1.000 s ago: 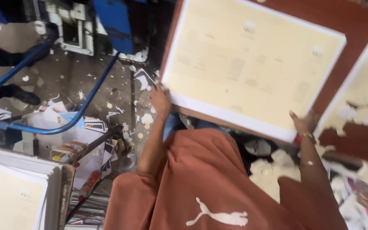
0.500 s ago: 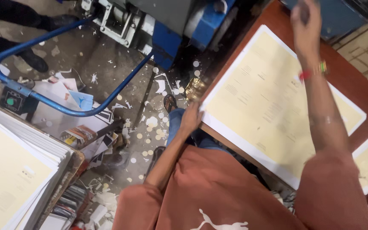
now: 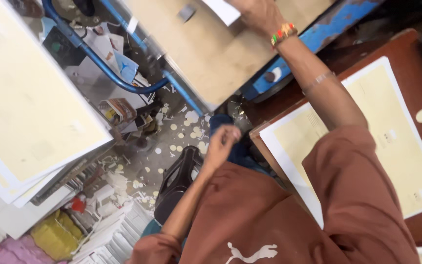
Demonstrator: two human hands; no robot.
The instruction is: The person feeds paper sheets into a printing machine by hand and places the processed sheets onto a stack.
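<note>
Right hand (image 3: 255,12) up at the top edge, fingers closed on a white sheet (image 3: 223,9) above the tan machine bed (image 3: 211,54); left hand (image 3: 221,144) loosely curled, holding nothing, hanging over the littered floor (image 3: 172,142); cream printed sheet (image 3: 396,146) lies flat on the brown table (image 3: 416,54) below the right arm.

Right hand (image 3: 255,12) cut off by the far edge — fingers out of view, grip on the white sheet (image 3: 223,10) impossible to judge. Left hand (image 3: 221,144) motion-blurred, fingers curled, contents unclear. Stack of cream sheets (image 3: 30,102) cropped at left. Cream sheet (image 3: 391,142) on the table partly hidden behind the arm.
</note>
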